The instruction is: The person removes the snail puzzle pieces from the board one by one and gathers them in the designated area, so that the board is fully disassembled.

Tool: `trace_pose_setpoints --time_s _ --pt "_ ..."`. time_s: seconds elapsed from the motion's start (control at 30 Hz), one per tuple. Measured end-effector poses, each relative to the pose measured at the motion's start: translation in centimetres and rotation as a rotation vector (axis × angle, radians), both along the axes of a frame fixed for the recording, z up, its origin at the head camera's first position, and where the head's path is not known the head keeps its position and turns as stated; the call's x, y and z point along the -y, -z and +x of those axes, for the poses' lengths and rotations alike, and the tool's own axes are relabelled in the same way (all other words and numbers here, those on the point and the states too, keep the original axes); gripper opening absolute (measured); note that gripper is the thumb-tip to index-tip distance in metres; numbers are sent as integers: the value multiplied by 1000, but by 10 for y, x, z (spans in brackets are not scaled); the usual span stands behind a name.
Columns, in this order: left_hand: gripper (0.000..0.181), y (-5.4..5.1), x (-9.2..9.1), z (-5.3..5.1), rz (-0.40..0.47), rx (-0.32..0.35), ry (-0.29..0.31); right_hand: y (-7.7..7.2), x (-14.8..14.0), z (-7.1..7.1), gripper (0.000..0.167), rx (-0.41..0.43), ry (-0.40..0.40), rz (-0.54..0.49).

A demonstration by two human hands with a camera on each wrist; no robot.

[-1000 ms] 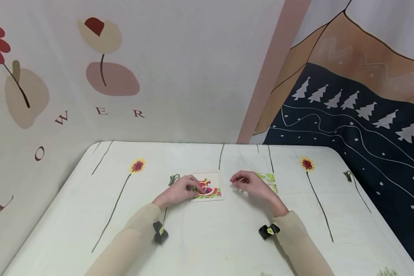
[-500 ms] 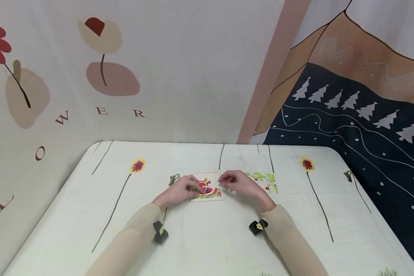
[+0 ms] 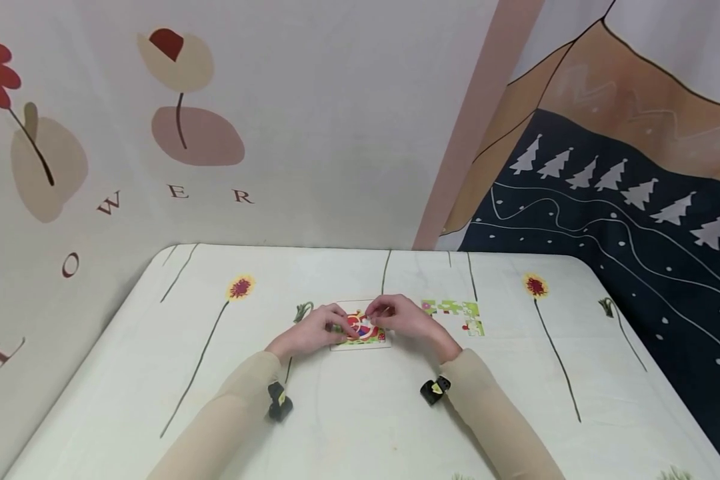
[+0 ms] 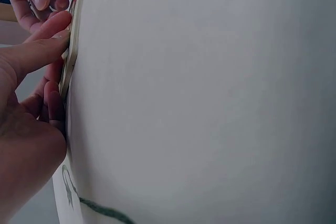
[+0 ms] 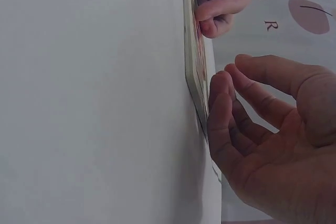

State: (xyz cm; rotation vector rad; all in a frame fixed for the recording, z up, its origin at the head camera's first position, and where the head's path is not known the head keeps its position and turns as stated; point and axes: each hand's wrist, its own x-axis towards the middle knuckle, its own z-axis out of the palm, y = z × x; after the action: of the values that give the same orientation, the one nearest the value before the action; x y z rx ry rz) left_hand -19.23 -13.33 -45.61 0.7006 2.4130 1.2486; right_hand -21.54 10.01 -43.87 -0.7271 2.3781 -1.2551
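A small jigsaw puzzle board [image 3: 360, 346] with a pale rim lies flat at the table's middle, partly filled with a red, blue and green picture. My left hand [image 3: 312, 329] rests on its left side, fingertips touching the picture. Over the board's right side is my right hand [image 3: 405, 316], thumb and forefinger together as if round a small puzzle piece, mostly hidden by the fingers. In the right wrist view, the right hand [image 5: 268, 124] is beside the board's edge [image 5: 191, 66], its other fingers bent. The left wrist view shows the left hand's thumb and fingers [image 4: 44, 51] against the board.
Loose green puzzle pieces [image 3: 453, 307] lie to the right of the board, behind the right wrist. A white cloth [image 3: 360, 427] printed with flowers covers the table. Printed curtains [image 3: 336, 133] hang behind its far edge.
My right hand has moved left from beside the loose pieces to over the board, uncovering more of those pieces. My left hand has stayed on the board's left side.
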Motion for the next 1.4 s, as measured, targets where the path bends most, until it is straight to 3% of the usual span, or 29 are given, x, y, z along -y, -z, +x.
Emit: trace_pose_setpoints --time_s 0.33,0.53,0.77,1.4 --pt "17 2 1 -1 21 13 2 1 12 -4 29 15 66 94" --pt "17 1 0 -1 25 -3 14 4 18 -7 32 9 62 139" --pt "17 1 1 -1 31 -3 15 3 20 -7 29 -8 33 131" --pt "19 1 0 0 4 16 -4 3 21 -5 27 -2 67 122"
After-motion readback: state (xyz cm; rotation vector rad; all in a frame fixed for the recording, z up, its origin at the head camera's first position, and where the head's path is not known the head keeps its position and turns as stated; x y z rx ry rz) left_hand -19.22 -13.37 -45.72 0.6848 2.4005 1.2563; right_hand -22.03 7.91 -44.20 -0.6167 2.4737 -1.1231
